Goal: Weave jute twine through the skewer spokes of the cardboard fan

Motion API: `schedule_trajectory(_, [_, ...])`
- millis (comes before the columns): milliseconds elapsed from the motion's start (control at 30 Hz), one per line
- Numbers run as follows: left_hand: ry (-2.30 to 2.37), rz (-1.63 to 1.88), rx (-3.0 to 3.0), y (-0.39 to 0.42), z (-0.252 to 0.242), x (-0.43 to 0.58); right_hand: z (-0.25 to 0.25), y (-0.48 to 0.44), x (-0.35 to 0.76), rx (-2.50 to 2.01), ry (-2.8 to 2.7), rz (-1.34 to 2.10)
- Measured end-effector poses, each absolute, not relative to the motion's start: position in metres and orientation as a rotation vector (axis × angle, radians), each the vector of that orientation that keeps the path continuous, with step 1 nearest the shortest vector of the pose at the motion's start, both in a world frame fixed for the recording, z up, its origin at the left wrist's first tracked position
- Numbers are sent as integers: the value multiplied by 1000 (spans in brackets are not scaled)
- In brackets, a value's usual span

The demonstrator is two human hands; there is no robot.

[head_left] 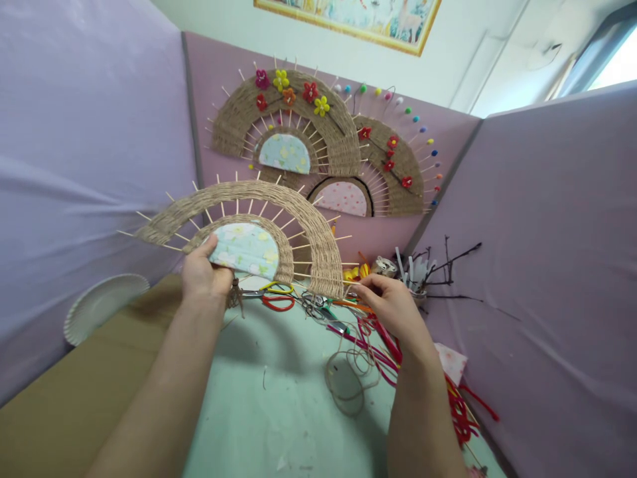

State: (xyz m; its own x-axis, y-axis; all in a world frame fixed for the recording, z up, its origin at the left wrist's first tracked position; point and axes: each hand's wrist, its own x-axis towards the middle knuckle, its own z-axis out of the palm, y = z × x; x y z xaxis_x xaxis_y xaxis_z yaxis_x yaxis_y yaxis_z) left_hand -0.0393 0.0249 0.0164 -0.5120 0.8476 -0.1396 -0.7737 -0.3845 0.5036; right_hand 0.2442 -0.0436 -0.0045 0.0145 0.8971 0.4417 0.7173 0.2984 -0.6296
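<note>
A half-round woven twine fan [326, 255] with thin sticks poking past its outer edge is held up above the table. Its centre is a pale blue floral cloth half-circle [246, 249]. My left hand [204, 269] grips the left lower part of that centre, thumb in front and fingers behind. At the fan's right lower end, my right hand [385, 299] pinches the twine by the lowest stick tip. Loose twine [346, 382] hangs and loops below, near the right hand.
Two finished-looking fans [343, 146] with flowers hang on the pink back panel. Scissors [279, 303], coloured pipe cleaners [460, 415] and a pot of twigs [418, 292] lie on the green table [259, 425]. A white plate [107, 305] leans at left.
</note>
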Motion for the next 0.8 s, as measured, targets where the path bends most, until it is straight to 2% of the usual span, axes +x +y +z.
schedule_trajectory(300, [631,2068,210,27,14,-40,-4,-44,243,-1556,-1813,62])
schedule_trajectory(633, [661,2059,197,25,16,-38,-8,-43,246,-1466,-1902,-96])
schedule_trajectory(800, [592,2106,155,23,16,-37,-8,-43,241,-1626,-1904,-193])
